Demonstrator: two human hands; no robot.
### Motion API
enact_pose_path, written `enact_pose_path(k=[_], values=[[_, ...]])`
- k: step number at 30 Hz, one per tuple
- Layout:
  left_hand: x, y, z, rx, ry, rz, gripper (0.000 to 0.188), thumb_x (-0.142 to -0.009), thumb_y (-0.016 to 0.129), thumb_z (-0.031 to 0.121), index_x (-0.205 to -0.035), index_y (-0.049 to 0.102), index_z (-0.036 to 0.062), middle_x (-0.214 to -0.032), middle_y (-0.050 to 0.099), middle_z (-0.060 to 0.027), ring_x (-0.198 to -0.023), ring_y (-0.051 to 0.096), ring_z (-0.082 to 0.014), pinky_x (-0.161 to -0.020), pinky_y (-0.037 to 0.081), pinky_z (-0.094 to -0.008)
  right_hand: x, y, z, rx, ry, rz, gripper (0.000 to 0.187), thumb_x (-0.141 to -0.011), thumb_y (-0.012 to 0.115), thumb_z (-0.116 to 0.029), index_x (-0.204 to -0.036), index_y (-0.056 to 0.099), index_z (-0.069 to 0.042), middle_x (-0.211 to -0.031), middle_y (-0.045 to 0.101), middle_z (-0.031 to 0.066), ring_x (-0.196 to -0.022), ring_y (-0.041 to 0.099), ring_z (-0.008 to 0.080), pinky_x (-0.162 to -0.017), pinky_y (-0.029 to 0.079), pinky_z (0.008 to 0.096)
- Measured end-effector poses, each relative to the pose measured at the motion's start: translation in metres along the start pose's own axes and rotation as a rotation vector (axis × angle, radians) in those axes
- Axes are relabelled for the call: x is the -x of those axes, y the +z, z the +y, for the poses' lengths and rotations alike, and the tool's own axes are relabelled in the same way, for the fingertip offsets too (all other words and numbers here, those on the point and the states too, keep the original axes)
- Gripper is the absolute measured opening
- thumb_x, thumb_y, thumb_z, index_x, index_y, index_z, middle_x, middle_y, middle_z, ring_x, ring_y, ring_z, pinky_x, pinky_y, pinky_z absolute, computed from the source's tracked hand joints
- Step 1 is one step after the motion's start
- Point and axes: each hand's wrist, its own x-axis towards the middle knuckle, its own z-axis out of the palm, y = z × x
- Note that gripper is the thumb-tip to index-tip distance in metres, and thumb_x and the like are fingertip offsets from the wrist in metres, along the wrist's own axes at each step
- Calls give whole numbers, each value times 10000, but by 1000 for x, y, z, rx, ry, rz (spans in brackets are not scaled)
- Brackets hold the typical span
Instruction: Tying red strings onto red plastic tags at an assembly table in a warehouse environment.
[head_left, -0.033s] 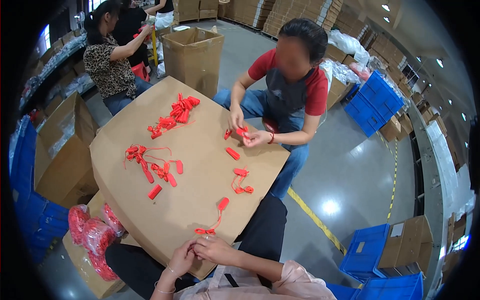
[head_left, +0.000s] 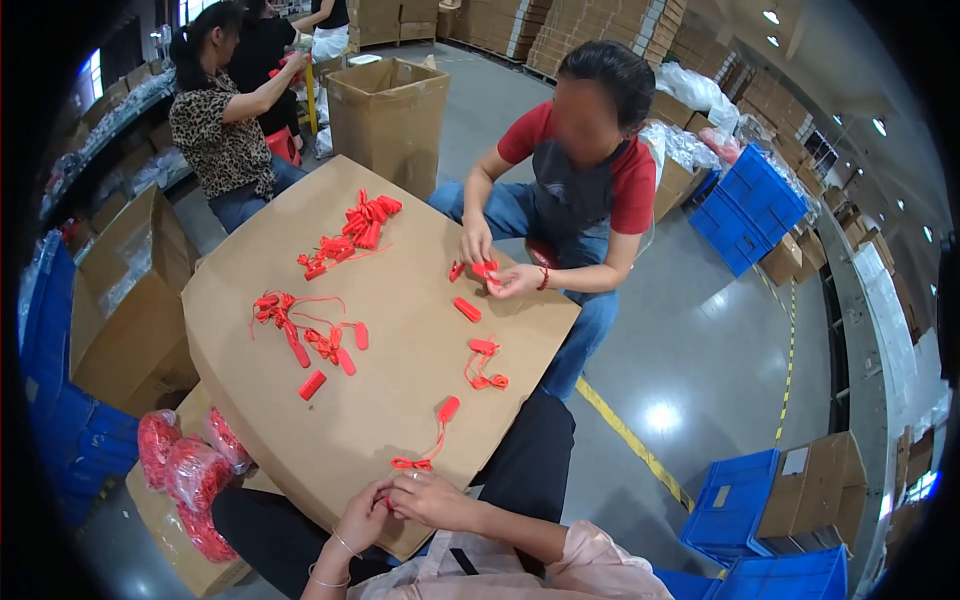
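Note:
Close to the table's near edge, my left hand (head_left: pixel 362 515) and my right hand (head_left: pixel 432 500) meet, fingers closed together. A bit of a small red piece (head_left: pixel 387 500) shows between the fingertips; most of it is hidden. Just beyond lies a red cord bundle (head_left: pixel 411 463), its strand running to a flat red plastic tab (head_left: pixel 448 408). Farther right rests another corded red piece (head_left: pixel 483 347). On the left are a loose red block (head_left: pixel 312 384) and a tangle of red cords with tabs (head_left: pixel 325 345).
A co-worker across the cardboard-topped table (head_left: pixel 260 430) handles a red piece (head_left: pixel 486 269). A red pile (head_left: pixel 362 218) lies at the far side. Bags of red items (head_left: pixel 195 470) stand at lower left, a tall carton (head_left: pixel 388 120) behind, blue crates (head_left: pixel 735 500) at right.
The view has shifted very slightly. A bit of red now shows between my fingertips. The co-worker's hands have barely moved.

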Motion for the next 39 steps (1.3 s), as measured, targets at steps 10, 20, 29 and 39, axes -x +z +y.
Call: enact_pose_path(k=[10,20,29,39], values=[[4,-14,5,80,97,119,191,-806,500,-41,-987,551,-10,-924,593,-59,-791,563,-91,-682,468,-217,-21,-16,-31,-129,-14,193,151,-726,584,-127,-779,467,-47,-805,439,114,-798,463,288,-713,390,375],[-1,-14,40,93,265,23,288,-799,548,-33,-1081,488,-17,-882,579,-64,-788,563,-94,-681,468,-215,-25,-26,-42,-122,-14,269,155,-757,602,-122,-807,470,-59,-847,513,93,-838,511,270,-750,431,362],[-10,-7,37,315,234,67,333,-799,558,-25,-1116,463,9,-942,555,-66,-814,549,-104,-710,456,-213,-28,-22,-58,-327,178,432,145,-770,600,-124,-793,471,-61,-837,528,99,-738,535,265,-654,451,348],[-12,2,53,141,348,23,343,-820,525,10,-1135,391,34,-1034,486,-84,-924,513,-132,-793,439,-259,-30,-29,-52,-368,214,389,127,-809,565,-87,-835,448,-46,-845,521,81,-766,536,221,-635,445,314]])
